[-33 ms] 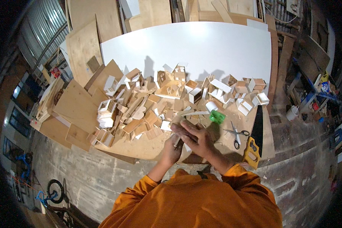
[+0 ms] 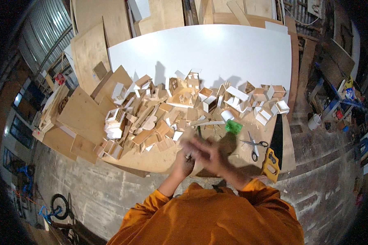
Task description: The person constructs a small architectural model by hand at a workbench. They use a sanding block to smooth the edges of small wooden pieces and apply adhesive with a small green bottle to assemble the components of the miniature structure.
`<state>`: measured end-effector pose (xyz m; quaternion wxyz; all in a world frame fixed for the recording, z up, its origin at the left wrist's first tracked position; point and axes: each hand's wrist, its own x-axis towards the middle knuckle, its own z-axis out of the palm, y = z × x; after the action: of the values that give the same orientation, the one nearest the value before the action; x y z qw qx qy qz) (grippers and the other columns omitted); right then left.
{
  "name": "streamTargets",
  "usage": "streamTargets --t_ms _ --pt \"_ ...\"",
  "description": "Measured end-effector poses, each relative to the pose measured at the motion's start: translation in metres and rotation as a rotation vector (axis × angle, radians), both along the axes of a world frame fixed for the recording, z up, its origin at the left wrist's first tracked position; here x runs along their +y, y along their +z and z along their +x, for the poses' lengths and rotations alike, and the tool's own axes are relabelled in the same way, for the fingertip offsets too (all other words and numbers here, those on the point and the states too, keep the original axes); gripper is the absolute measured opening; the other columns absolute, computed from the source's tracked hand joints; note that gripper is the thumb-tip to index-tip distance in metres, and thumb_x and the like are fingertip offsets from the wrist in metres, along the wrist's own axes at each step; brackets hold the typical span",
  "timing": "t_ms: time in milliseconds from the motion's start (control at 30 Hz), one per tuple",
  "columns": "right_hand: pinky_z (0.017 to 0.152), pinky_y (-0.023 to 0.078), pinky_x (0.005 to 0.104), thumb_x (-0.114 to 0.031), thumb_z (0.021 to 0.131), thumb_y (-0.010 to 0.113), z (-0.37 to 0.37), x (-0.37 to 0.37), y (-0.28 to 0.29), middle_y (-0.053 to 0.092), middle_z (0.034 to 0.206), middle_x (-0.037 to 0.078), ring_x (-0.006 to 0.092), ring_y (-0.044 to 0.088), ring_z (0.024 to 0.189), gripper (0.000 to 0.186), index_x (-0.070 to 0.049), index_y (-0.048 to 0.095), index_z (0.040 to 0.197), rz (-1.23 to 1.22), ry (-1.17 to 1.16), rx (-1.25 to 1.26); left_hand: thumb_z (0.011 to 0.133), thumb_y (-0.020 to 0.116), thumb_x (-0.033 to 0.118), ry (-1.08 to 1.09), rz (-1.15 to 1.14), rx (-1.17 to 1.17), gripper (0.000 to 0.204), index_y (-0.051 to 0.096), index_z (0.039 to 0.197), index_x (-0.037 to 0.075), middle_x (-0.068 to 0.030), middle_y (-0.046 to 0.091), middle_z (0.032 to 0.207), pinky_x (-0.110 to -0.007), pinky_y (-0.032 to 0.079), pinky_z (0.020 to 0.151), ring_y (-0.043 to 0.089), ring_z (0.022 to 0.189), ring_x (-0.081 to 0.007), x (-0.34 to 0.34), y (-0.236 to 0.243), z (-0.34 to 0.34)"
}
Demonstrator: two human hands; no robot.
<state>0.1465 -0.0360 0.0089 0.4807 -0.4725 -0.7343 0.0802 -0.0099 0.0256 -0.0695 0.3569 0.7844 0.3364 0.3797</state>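
Apparently busy over the near edge of the table (image 2: 249, 122), the right hand (image 2: 208, 154) blurs across the left hand (image 2: 184, 164); I cannot tell whether they pinch anything, so any held piece is hidden between them. Just beyond, a white strip (image 2: 210, 123) and green object (image 2: 233, 126) lie within easy reach. At right, scissors (image 2: 254, 143) and a saw (image 2: 270, 165) rest, its handle nearward, presumably for grabbing. Farther, small boxes (image 2: 276, 91) stand before a white panel (image 2: 233, 53), perhaps out of the way.
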Motion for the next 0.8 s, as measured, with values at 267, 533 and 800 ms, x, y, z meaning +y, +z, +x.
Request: streamTargets --t_ms 267,533,800 --pt "0.087 0.045 0.0359 -0.024 0.09 0.058 0.032 0.021 -0.004 0.062 0.116 0.017 0.0247 0.058 0.104 0.043 -0.009 0.055 0.13 -0.286 -0.029 0.326 0.091 0.057 0.02 -0.043 -0.601 -0.239 0.013 0.056 0.092 0.006 -0.0037 0.055 0.078 -0.027 0.04 0.059 0.047 0.066 -0.013 -0.01 0.063 0.009" --pt "0.095 0.042 0.0342 -0.027 0.089 0.061 0.012 -0.002 -0.011 0.059 0.122 0.016 0.0214 0.057 0.109 0.049 0.0 0.053 0.129 -0.248 0.145 0.782 0.089 0.042 0.046 -0.26 -1.116 -1.032 0.048 0.055 0.108 0.004 -0.0088 0.059 0.094 -0.028 0.04 0.059 0.053 0.07 -0.0191 0.002 0.073 -0.001" --pt "0.088 0.045 0.0395 -0.022 0.083 0.065 0.012 -0.016 -0.015 0.062 0.115 0.017 0.0331 0.059 0.096 0.052 -0.005 0.053 0.13 -0.138 -0.102 0.324 0.085 0.054 0.025 -0.344 -1.316 -1.191 0.046 0.049 0.122 -0.001 -0.0151 0.06 0.108 -0.035 0.053 0.083 0.059 0.096 -0.0296 0.003 0.062 -0.005"
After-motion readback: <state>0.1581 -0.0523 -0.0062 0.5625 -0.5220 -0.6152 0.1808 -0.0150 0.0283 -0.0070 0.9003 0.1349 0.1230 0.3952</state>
